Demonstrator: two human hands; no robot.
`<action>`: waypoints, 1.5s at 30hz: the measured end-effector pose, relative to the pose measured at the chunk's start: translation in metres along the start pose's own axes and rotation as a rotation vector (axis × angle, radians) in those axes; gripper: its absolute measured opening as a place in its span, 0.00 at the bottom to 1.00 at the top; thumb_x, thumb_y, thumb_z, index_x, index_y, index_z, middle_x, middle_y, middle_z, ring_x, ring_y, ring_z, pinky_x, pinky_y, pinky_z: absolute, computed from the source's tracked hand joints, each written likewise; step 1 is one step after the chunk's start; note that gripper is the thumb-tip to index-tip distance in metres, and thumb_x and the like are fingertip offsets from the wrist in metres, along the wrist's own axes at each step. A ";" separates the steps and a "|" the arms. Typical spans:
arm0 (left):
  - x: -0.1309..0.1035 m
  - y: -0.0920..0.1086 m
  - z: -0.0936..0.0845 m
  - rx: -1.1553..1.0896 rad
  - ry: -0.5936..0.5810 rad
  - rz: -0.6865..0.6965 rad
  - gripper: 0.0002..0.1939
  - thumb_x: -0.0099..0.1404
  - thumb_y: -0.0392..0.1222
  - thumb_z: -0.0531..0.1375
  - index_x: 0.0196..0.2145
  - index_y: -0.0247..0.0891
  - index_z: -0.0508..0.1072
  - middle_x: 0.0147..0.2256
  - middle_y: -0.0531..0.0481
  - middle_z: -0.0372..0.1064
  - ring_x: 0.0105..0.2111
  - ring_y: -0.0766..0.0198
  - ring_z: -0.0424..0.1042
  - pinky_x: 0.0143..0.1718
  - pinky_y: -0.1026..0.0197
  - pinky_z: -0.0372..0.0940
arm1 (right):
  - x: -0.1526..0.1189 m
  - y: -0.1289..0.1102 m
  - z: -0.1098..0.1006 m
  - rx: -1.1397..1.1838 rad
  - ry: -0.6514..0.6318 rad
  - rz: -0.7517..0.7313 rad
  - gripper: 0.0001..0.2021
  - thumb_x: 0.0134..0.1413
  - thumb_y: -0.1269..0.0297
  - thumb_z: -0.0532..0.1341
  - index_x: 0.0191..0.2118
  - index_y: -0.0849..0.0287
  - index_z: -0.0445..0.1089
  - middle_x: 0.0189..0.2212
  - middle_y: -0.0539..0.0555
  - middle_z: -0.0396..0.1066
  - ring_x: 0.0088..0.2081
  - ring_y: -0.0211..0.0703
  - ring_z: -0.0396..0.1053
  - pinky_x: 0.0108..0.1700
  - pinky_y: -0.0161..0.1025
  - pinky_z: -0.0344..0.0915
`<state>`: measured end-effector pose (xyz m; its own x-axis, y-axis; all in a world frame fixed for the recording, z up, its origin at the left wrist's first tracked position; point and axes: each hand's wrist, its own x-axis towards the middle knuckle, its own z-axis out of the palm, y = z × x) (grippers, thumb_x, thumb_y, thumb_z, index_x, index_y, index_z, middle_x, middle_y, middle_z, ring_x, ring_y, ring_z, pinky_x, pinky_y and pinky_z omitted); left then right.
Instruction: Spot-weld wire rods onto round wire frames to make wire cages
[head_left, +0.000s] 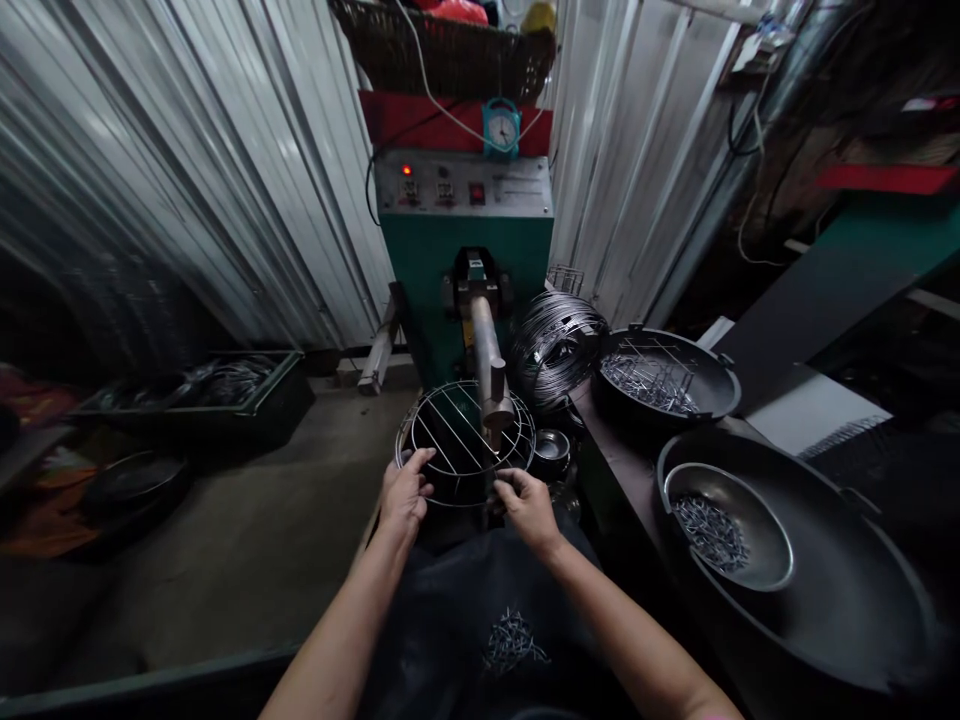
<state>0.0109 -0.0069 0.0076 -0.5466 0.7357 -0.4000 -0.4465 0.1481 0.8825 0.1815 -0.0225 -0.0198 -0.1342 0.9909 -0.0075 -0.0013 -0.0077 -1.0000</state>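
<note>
A round wire rack [452, 471], with two rings and parallel cross wires, sits level below the arm of a spot welder [491, 370]. My left hand [407, 492] grips the rack's near left rim between thumb and fingers. At the near right rim, just below the welder's tip, my right hand [526, 507] is closed in a pinch. Whatever lies between those fingertips is too small to make out. Short bent wire pieces [513, 642] lie in a heap on the dark apron [442, 600] over my lap.
The green welder body [412, 255] carries a control panel [517, 195] and a small clock [500, 128]. At right are a wire coil [559, 350], a pan of wire pieces [724, 385], and a large pan [840, 570] holding a bowl [772, 535]. A bin [277, 410] stands left.
</note>
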 end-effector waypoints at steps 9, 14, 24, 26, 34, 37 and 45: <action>0.003 -0.001 0.005 -0.017 0.019 -0.011 0.23 0.33 0.43 0.66 0.26 0.38 0.59 0.18 0.63 0.49 0.16 0.76 0.47 0.14 0.70 0.42 | 0.004 -0.006 -0.006 0.068 -0.012 0.000 0.11 0.45 0.56 0.60 0.32 0.59 0.69 0.22 0.49 0.70 0.24 0.40 0.72 0.23 0.34 0.67; 0.008 0.000 0.007 -0.035 0.016 -0.020 0.22 0.32 0.42 0.66 0.23 0.39 0.57 0.17 0.63 0.46 0.15 0.76 0.44 0.14 0.70 0.41 | 0.009 -0.003 -0.005 0.053 -0.009 -0.048 0.10 0.47 0.58 0.59 0.32 0.59 0.68 0.23 0.49 0.70 0.24 0.40 0.72 0.26 0.35 0.69; 0.008 0.001 0.021 -0.016 0.112 -0.038 0.18 0.33 0.41 0.65 0.21 0.37 0.60 0.17 0.62 0.48 0.15 0.77 0.46 0.13 0.70 0.41 | 0.020 -0.004 -0.006 -0.003 0.019 -0.067 0.09 0.49 0.58 0.58 0.31 0.59 0.67 0.23 0.49 0.70 0.24 0.40 0.71 0.26 0.34 0.67; 0.007 -0.001 0.021 0.006 0.125 -0.050 0.15 0.35 0.42 0.64 0.21 0.36 0.62 0.17 0.61 0.49 0.15 0.76 0.48 0.13 0.69 0.42 | 0.021 -0.007 -0.006 -0.034 0.006 -0.084 0.09 0.49 0.58 0.57 0.31 0.59 0.67 0.24 0.49 0.70 0.24 0.39 0.71 0.28 0.34 0.67; 0.017 -0.007 0.010 -0.035 0.062 -0.138 0.20 0.39 0.48 0.67 0.24 0.37 0.61 0.18 0.61 0.47 0.14 0.76 0.46 0.14 0.69 0.44 | -0.014 -0.005 -0.031 -0.498 -0.078 -0.316 0.09 0.53 0.65 0.57 0.40 0.57 0.70 0.38 0.54 0.71 0.41 0.44 0.69 0.45 0.39 0.63; 0.020 -0.005 0.001 -0.050 -0.011 -0.189 0.23 0.41 0.55 0.67 0.28 0.38 0.64 0.21 0.58 0.52 0.16 0.74 0.54 0.17 0.67 0.53 | -0.047 0.016 -0.036 -0.929 -0.492 -0.200 0.07 0.52 0.71 0.58 0.37 0.59 0.72 0.36 0.56 0.72 0.39 0.44 0.69 0.42 0.38 0.64; 0.001 -0.003 -0.018 -0.032 -0.080 -0.263 0.16 0.48 0.48 0.64 0.31 0.37 0.65 0.29 0.51 0.63 0.26 0.65 0.66 0.28 0.60 0.62 | -0.100 0.069 -0.003 -1.496 -1.055 -0.086 0.14 0.43 0.60 0.67 0.37 0.63 0.73 0.40 0.64 0.71 0.42 0.53 0.68 0.42 0.43 0.63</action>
<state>-0.0008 -0.0183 -0.0003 -0.3518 0.7246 -0.5926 -0.5883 0.3213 0.7421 0.1973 -0.1214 -0.0880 -0.6775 0.4893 -0.5492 0.6619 0.7313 -0.1649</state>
